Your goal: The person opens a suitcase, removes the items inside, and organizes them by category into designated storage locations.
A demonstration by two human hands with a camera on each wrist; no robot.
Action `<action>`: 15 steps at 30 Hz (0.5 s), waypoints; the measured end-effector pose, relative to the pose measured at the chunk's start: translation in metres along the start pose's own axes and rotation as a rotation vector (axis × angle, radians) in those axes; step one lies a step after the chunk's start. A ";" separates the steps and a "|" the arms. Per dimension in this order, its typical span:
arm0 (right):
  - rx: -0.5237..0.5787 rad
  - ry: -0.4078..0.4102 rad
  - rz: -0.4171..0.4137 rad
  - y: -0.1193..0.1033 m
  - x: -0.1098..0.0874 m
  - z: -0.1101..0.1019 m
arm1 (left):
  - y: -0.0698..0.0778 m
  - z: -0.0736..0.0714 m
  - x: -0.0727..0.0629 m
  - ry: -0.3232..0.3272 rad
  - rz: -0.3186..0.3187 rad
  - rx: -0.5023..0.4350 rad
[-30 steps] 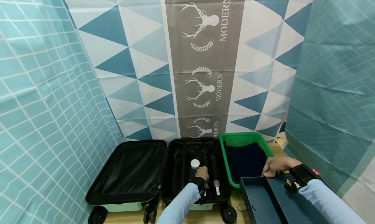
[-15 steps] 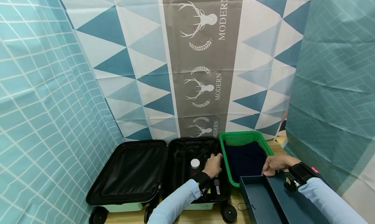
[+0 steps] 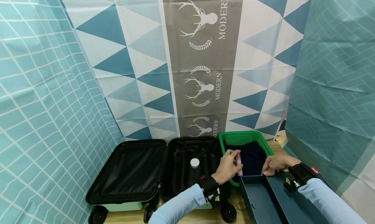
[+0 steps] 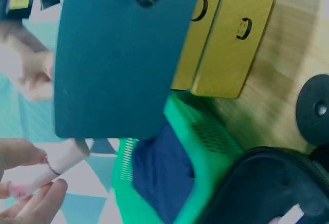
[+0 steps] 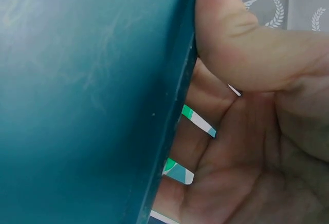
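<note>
My left hand (image 3: 228, 168) pinches a pale pink cylindrical tube (image 4: 56, 165), held upright in the head view, with a thin dark ring around it. The tube is beside the far left corner of a blue drawer (image 3: 257, 199), which has a divider inside. At the drawer's far edge, my right hand (image 3: 276, 164) grips the rim, thumb on one side and fingers on the other. A black-lined suitcase (image 3: 178, 188) lies open to the left. A white-capped bottle (image 3: 194, 163) is in its right half, partly hidden low down by the left arm.
Behind the drawer stands a green basket (image 3: 238, 135) holding dark blue cloth (image 3: 252, 154). Yellow drawers (image 4: 226, 44) with black ring pulls sit under the blue one. A suitcase wheel (image 3: 228, 212) and a thin dark loop (image 3: 241, 206) are near the front.
The left hand has moved right, from near the white-capped bottle, across the suitcase's right side, to the drawer's corner, and now shows the pink tube. The right hand keeps its place.
</note>
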State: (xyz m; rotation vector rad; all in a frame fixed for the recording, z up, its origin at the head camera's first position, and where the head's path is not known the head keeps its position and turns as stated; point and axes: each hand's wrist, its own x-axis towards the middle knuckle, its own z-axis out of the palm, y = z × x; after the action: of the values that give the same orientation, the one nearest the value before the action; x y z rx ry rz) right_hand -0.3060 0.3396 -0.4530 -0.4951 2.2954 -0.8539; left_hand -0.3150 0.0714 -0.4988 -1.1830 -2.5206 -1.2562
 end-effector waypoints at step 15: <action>0.051 -0.043 -0.038 0.001 0.004 0.000 | 0.062 0.024 -0.011 -0.271 0.045 0.051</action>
State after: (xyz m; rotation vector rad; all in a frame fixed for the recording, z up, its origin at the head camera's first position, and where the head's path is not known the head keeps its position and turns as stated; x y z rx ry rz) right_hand -0.3091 0.3381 -0.4556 -0.5317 2.2257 -0.9090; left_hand -0.2595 0.1043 -0.4789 -1.4789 -2.6732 -1.0794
